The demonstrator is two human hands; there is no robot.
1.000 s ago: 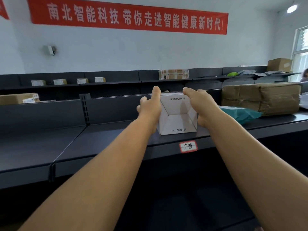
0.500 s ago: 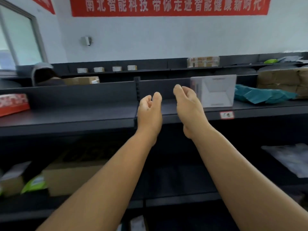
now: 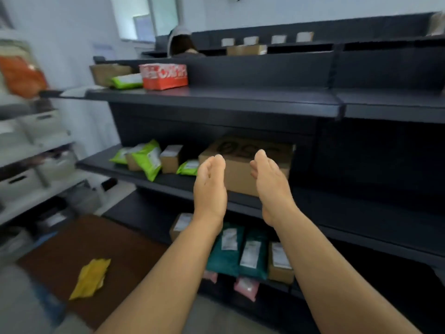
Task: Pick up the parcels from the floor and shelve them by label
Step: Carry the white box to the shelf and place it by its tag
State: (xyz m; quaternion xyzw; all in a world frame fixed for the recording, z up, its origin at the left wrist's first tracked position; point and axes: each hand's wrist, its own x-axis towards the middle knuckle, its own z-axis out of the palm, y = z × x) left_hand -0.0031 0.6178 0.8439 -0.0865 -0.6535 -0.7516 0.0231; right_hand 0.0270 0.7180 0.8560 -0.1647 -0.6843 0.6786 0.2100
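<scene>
Both my hands are held out in front of me, empty, fingers straight and close together. My left hand [image 3: 210, 189] and my right hand [image 3: 271, 186] hover in front of the dark shelving unit [image 3: 216, 102], level with its middle shelf. A yellow parcel bag [image 3: 90, 278] lies on the brown floor mat [image 3: 79, 247] at the lower left, well below and left of my hands. A large brown carton [image 3: 243, 162] with black writing stands on the middle shelf just behind my hands.
Green bags [image 3: 147, 159] and small cartons share the middle shelf. A red box [image 3: 165, 75] sits on the top shelf. Teal bags [image 3: 238, 251] and pink packets [image 3: 246, 286] fill the lower shelves. White racks [image 3: 31, 150] stand at left. A person [image 3: 181, 43] sits behind the shelving.
My hands let go of the white box, which stays on the top shelf out of view. My view swung left and down; both hands dropped to the middle shelf's height, empty.
</scene>
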